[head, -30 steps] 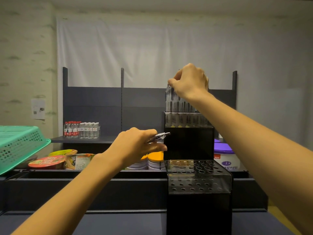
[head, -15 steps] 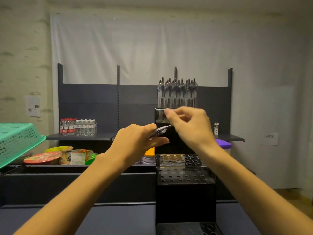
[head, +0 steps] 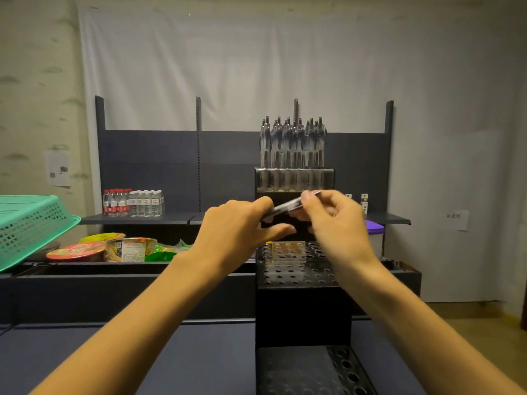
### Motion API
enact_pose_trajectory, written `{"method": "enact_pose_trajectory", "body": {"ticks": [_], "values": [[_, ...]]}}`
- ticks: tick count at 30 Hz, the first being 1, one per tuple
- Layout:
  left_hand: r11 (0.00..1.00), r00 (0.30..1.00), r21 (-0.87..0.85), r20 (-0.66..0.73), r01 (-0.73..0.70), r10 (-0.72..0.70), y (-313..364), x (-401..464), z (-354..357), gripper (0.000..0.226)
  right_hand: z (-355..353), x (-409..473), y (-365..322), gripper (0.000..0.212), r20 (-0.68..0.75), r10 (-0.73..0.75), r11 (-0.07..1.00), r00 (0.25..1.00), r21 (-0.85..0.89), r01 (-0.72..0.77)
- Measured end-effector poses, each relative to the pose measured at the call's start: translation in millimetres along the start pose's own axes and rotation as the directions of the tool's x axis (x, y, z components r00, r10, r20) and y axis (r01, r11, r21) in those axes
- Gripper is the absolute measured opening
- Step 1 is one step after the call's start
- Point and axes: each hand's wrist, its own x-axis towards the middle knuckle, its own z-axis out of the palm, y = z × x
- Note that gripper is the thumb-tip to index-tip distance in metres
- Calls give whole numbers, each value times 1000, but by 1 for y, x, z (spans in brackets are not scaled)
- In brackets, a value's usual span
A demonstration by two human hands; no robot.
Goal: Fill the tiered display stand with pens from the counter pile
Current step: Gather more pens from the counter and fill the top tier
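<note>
I am holding a small bundle of clear-barrelled pens point(head: 285, 208) between my two hands, in front of the black tiered display stand with perforated tiers point(head: 296, 276). My left hand point(head: 236, 235) is curling round the lower ends of the bundle; my right hand point(head: 333, 220) is pinching the upper end between thumb and fingertips. How many pens are in the bundle I cannot tell. Their long axis is lying nearly level, rising toward the right, with the upper tip pointing at the stand's top tier.

Three tiers are showing. On the top one, a tight cluster of upright clear pens point(head: 292, 143) is standing, about a dozen, with the exact count blurred. The middle and bottom tiers are showing open holes, and the room above them is free for my hands.

To the left, a green perforated plastic basket point(head: 31, 223) is overhanging the dark counter edge point(head: 128, 276), near two round foil-lidded food tubs point(head: 102, 249).
</note>
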Motion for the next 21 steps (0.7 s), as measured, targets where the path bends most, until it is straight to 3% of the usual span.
{"method": "enact_pose_trajectory", "body": {"ticks": [3, 8, 15, 21], "values": [[997, 999, 73, -19, 32, -31, -8, -9, 0, 52, -18, 10, -3, 11, -103, -3, 1000, 995, -10, 2], [987, 994, 120, 7, 107, -108, -23, -31, 3, 38, -47, 28, 2, 11, -227, -189, 960, 955, -247, 131], [960, 954, 81, 119, 267, -275, -12, -59, 19, 23, -64, 43, 11, 21, -150, -325, 800, 934, -570, 187], [932, 913, 59, 187, 357, -361, -3, -66, 33, 18, -62, 48, 12, 20, -42, -346, 713, 937, -661, 234]]}}
